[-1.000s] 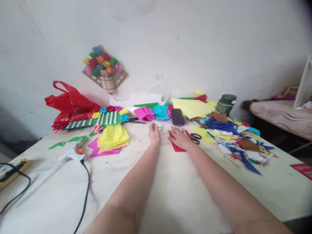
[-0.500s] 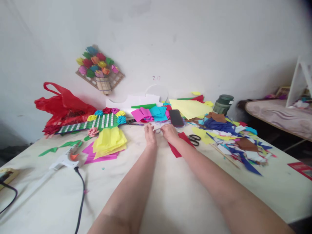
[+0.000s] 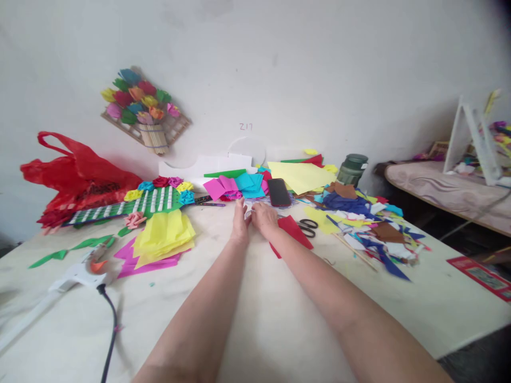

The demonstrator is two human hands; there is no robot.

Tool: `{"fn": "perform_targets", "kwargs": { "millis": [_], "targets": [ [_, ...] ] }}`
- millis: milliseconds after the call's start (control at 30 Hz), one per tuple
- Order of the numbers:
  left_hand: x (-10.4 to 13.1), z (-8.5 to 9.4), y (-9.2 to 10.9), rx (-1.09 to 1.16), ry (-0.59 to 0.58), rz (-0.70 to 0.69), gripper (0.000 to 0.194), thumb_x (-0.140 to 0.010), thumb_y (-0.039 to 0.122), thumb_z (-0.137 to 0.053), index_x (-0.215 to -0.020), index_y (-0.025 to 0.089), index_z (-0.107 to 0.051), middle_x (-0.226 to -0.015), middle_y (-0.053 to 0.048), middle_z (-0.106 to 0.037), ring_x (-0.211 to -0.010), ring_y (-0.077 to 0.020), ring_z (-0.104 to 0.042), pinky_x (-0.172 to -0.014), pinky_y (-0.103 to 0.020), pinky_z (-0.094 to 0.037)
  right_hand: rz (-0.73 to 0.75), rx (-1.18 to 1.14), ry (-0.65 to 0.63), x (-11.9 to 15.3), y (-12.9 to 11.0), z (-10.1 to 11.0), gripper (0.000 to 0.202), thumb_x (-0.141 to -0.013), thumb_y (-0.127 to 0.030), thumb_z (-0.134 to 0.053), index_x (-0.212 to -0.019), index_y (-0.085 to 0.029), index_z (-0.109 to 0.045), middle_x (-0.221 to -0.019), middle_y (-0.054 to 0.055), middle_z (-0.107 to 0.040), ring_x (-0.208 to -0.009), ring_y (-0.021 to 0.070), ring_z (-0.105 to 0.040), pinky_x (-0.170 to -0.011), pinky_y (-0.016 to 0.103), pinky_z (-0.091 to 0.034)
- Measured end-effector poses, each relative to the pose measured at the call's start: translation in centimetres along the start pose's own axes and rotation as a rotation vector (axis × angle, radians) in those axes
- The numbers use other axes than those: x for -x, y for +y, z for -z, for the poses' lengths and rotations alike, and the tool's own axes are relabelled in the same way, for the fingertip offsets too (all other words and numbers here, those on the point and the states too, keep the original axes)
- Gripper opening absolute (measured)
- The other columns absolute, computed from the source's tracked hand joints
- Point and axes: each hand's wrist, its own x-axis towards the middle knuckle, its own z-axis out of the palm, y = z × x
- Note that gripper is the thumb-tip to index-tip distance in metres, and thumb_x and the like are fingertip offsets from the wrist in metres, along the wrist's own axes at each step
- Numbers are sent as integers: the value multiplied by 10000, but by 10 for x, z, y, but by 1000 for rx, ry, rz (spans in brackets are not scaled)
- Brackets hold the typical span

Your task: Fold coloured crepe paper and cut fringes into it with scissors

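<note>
Both hands meet at the middle of the table, in front of the stacked pink paper (image 3: 222,187) and blue paper (image 3: 250,184). My left hand (image 3: 240,223) stands on its edge, and what its fingers hold, if anything, is hidden. Beside it my right hand (image 3: 264,218) is closed, fingers curled around something small and pale that I cannot make out. A black phone (image 3: 279,192) lies just beyond the right hand. Red paper (image 3: 294,234) lies by the right wrist, partly under the forearm, with black-handled scissors (image 3: 307,227) at its right.
Yellow sheets (image 3: 163,238), a white glue gun (image 3: 85,274) with a black cable, and a red bag (image 3: 82,173) are at the left. Paper scraps (image 3: 371,223), a stick (image 3: 356,251) and a green jar (image 3: 352,170) are at the right.
The view has shifted a little to the right, so things appear further left. My hands have come closer together, and the right fingers are more curled over the small pale thing.
</note>
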Motion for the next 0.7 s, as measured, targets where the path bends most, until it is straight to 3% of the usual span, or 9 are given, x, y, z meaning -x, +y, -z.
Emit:
{"fn": "perform_targets", "kwargs": {
  "millis": [133, 233, 433, 567, 700],
  "targets": [
    [-2, 1, 2, 1, 22, -35, 465, -816, 556, -374, -1154, 275, -525, -1388, -39, -356, -1210, -201, -397, -870, -296, -417, 15, -11, 24, 1, 5, -2, 272, -849, -222, -371, -1033, -188, -569, -1098, 102, -547, -998, 217, -500, -765, 324, -416],
    [-2, 2, 2, -43, 57, -97, 454, -822, 543, -380, -1136, 258, -543, -1362, -43, -394, -1246, -184, -351, -910, -287, -383, 25, -30, 39, 1, 9, -1, 276, -842, -207, -370, -1040, -185, -561, -1092, 100, -538, -1004, 216, -485, -779, 325, -412],
    [0, 0, 2, -20, -13, -13, 483, -801, 570, -397, -1159, 271, -523, -1382, -58, -365, -1209, -221, -400, -801, -295, -455, 15, -63, 102, 0, 18, -1, 248, -816, -217, -400, -964, -180, -596, -1019, 91, -570, -960, 225, -478, -831, 321, -373],
    [-2, 0, 3, -4, 23, -5, 553, -790, 598, -382, -1184, 228, -499, -1349, -107, -401, -1155, -226, -457, -802, -309, -458, -107, -116, 179, -5, 31, 0, 298, -786, -248, -444, -1051, -166, -554, -1126, 107, -519, -1010, 238, -443, -871, 339, -338],
    [-1, -1, 4, 8, 45, 3, 554, -792, 596, -379, -1184, 220, -489, -1341, -122, -406, -1145, -235, -466, -804, -327, -461, -283, -134, 224, -18, 47, 3, 503, -754, -329, -497, -1208, -123, -438, -1292, 157, -385, -1141, 282, -353, -945, 381, -263]
  ]
}}
